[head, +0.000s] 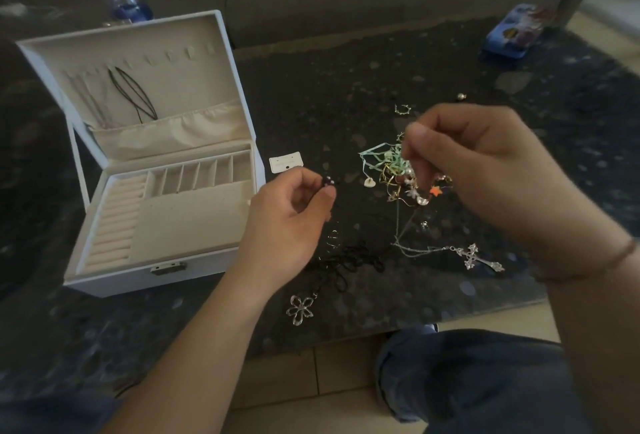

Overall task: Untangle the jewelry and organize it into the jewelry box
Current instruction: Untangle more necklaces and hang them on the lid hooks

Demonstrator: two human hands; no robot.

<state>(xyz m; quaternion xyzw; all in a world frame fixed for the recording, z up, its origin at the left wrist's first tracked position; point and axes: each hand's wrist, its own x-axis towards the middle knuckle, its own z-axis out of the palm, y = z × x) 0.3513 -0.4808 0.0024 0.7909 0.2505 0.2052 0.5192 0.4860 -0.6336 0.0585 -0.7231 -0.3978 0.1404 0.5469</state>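
A white jewelry box (114, 281) stands open on the left, with two cords hanging in its lid. My left hand (287, 218) pinches a small dark beaded piece (328, 181) just right of the box. My right hand (481, 170) is raised over a tangle of green ribbon, gold chains and charms (391, 170) and pinches a strand of it. A silver chain with a cross pendant (476, 257) lies below the tangle. A black cord with a silver flower pendant (300, 309) lies near the table's front edge.
The dark speckled table (346, 94) also bears a small white earring card (285, 163), a silver spiked ring (401, 109), a small bead (461, 96) and a blue tin (512, 35) at the far right. A plastic bottle (123, 0) stands behind the box. My knee (467, 374) is below the edge.
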